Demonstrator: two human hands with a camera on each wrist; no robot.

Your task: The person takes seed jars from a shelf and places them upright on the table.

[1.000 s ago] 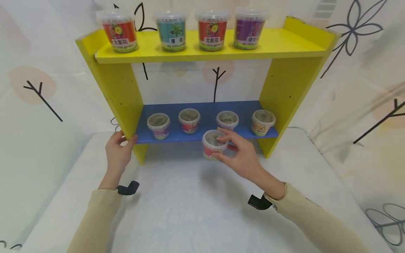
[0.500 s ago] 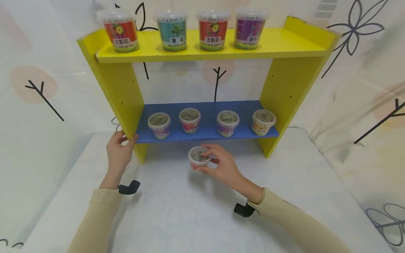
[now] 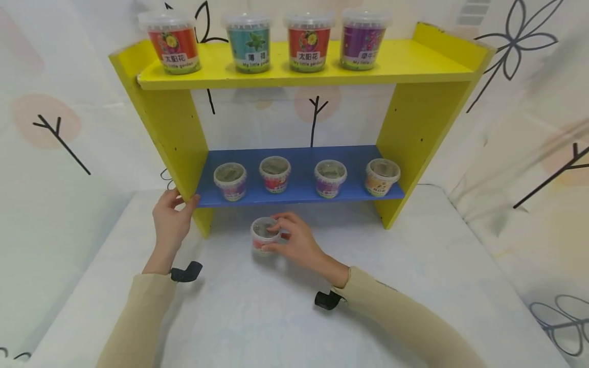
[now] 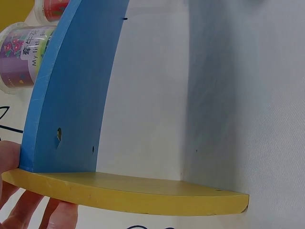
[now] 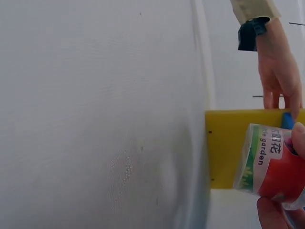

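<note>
A lidded plastic plant cup (image 3: 265, 236) with a red label is gripped between the thumb and fingers of my right hand (image 3: 299, 243), in front of the blue lower shelf (image 3: 299, 153). In the right wrist view the red cup (image 5: 276, 167) is tilted, its green base toward the white surface. My left hand (image 3: 172, 217) holds the front edge of the yellow side panel (image 3: 177, 133) at the left end of the blue shelf. In the left wrist view its thumb (image 4: 8, 156) lies on the inner side and its fingers (image 4: 59, 214) on the outer side.
Several small cups, among them a purple one (image 3: 230, 181) and an orange one (image 3: 383, 177), stand on the blue shelf. On the yellow top shelf (image 3: 414, 56) is another row, including a teal cup (image 3: 250, 43). White cloth (image 3: 257, 317) covers the surface below.
My right hand has carried the red cup left and down, from in front of the blue shelf's edge to below it. The left hand has stayed on the side panel.
</note>
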